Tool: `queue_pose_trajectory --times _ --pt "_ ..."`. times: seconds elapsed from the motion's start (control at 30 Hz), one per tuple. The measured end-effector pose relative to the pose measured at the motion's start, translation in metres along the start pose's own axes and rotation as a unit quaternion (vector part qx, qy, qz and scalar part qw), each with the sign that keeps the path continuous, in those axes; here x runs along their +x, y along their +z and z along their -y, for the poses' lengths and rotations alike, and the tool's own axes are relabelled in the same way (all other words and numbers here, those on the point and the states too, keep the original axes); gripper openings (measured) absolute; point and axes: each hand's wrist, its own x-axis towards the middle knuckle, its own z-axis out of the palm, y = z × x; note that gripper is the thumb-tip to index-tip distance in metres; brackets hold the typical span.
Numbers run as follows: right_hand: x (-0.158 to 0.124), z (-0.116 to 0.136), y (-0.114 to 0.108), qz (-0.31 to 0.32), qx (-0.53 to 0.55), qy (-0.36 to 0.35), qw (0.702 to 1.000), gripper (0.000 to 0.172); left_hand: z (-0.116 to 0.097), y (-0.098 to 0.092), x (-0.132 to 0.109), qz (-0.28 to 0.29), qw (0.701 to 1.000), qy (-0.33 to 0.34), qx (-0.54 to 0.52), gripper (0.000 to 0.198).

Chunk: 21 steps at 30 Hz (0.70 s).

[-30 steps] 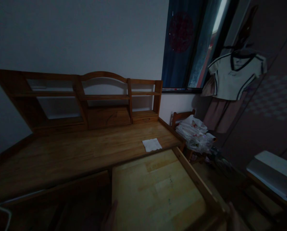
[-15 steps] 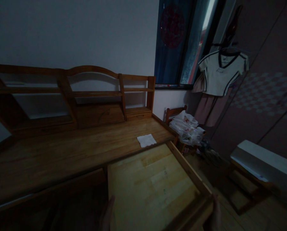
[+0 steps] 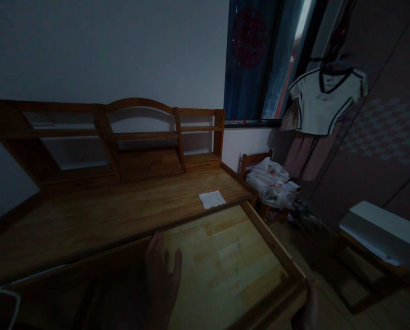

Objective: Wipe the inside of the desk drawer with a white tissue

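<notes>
Two hands show. The left hand (image 3: 161, 279) is at bottom centre, its fingers loosely extended and thumb apart, over the left edge of one pulled-out drawer (image 3: 221, 270); whether they touch it is unclear. The right hand (image 3: 309, 302) is at the drawer's front right corner, cut off below; most of its fingers are hidden, so I cannot tell whether they grip. The drawer fills the lower centre, its near end cropped.

On the table (image 3: 122, 201), mid-frame, lies one white sheet (image 3: 212, 200), paper or cloth. Behind stands one shelf unit (image 3: 150, 165) with three sections, running to the left edge. Right of centre, one chair (image 3: 256, 158) bears plastic bags (image 3: 270, 181), too tangled to count. One shirt (image 3: 323, 103) hangs upper right. One white cord (image 3: 16, 300) is cropped lower left.
</notes>
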Motion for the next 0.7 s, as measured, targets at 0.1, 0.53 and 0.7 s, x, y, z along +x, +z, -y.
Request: queue_pose_trajectory --times 0.1,0.53,0.7 --pt "0.001 0.0 0.0 -0.002 0.02 0.014 1.0 0.041 -0.038 0.047 0.046 0.108 0.972 0.203 0.053 0.054" --pt "0.013 -0.003 -0.003 0.005 0.034 -0.016 0.999 0.038 -0.04 0.173 0.085 0.256 0.866 0.381 0.198 0.049" --pt "0.018 -0.005 -0.005 -0.013 0.028 -0.035 0.999 0.037 -0.015 0.124 0.044 0.319 0.805 0.469 0.175 0.05"
